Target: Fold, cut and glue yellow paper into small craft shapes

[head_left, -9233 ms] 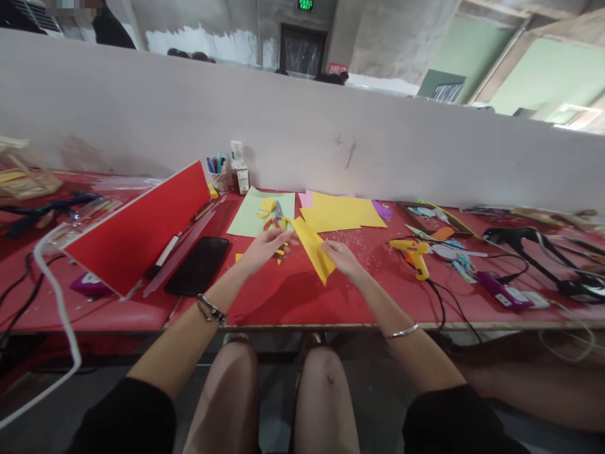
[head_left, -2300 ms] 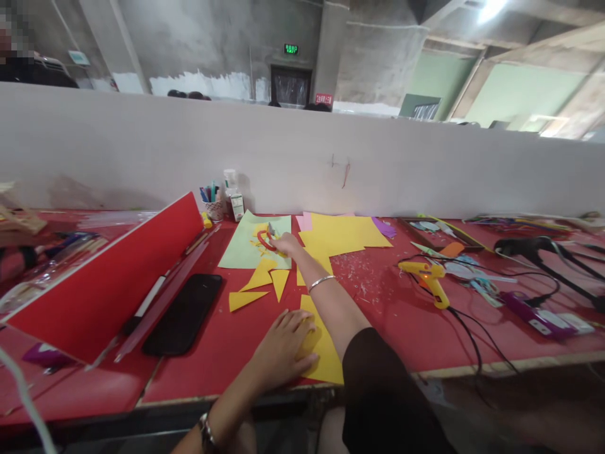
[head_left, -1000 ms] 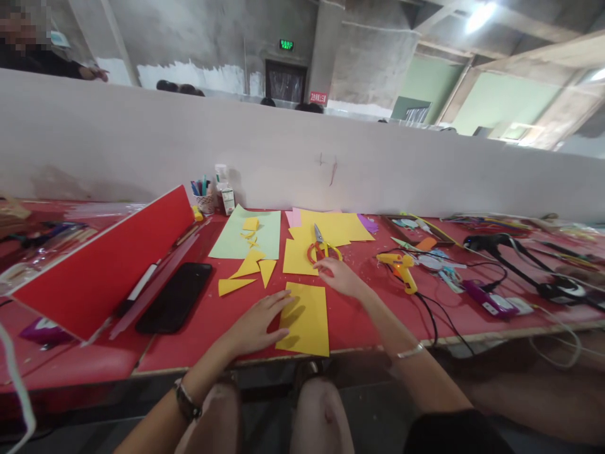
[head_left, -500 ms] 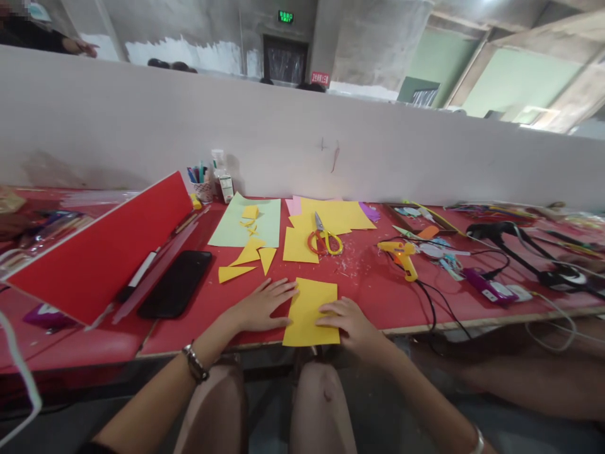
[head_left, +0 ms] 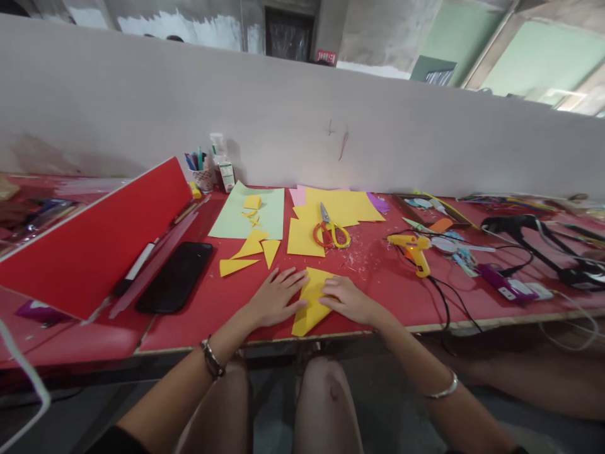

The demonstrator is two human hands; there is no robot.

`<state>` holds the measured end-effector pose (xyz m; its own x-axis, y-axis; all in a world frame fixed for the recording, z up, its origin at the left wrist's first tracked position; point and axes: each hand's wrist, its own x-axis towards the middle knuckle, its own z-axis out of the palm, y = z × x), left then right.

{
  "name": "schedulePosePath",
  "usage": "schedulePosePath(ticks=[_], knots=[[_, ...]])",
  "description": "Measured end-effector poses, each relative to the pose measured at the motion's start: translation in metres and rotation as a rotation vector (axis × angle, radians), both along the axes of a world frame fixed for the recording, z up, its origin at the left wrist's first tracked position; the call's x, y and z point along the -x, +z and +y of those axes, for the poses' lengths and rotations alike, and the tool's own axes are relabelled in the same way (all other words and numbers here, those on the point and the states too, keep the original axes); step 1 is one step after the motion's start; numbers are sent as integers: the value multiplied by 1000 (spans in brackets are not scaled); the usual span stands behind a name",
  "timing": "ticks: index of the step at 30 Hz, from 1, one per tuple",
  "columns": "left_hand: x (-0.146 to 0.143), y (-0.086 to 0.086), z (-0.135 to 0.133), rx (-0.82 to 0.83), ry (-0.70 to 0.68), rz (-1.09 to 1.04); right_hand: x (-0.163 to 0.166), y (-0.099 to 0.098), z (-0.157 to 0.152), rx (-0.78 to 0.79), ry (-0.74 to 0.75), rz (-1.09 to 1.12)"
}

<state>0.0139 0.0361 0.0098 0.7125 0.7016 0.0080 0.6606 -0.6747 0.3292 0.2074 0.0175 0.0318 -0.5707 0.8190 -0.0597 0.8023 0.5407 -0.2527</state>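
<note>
A sheet of yellow paper (head_left: 311,301) lies at the table's front edge, its lower right corner turned up so that edge runs slanted. My left hand (head_left: 278,296) rests flat at the sheet's left edge, fingers spread. My right hand (head_left: 348,299) has its bent fingers on the folded side, gripping the paper there; its thumb is partly hidden. Behind them, red-and-yellow-handled scissors (head_left: 331,231) lie on more yellow sheets (head_left: 302,243). Cut yellow pieces (head_left: 239,267) are to the left, some on a pale green sheet (head_left: 227,222).
To the left are a black phone (head_left: 174,277), a leaning red board (head_left: 101,243), a pen cup (head_left: 203,180) and a bottle (head_left: 224,167). A yellow glue gun (head_left: 414,249) with cables, a purple power strip (head_left: 507,284) and a black stand (head_left: 524,236) are on the right.
The yellow sheet lay flat as a rectangle; its lower right corner is now folded up and inward under my right hand. The camera view has tilted down.
</note>
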Motion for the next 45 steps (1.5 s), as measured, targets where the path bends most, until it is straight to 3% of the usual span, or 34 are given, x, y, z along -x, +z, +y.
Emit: schedulePosePath(ticks=[8, 21, 38, 45], knots=[[-2, -2, 0, 6, 4, 11, 14, -11, 2, -82, -184, 14], [-1, -4, 0, -12, 5, 16, 22, -17, -2, -167, -334, -35], [-3, -6, 0, -57, -2, 17, 27, -16, -4, -192, -444, -98], [-2, -6, -1, -72, -9, 6, 26, -18, -3, -215, -443, -27]])
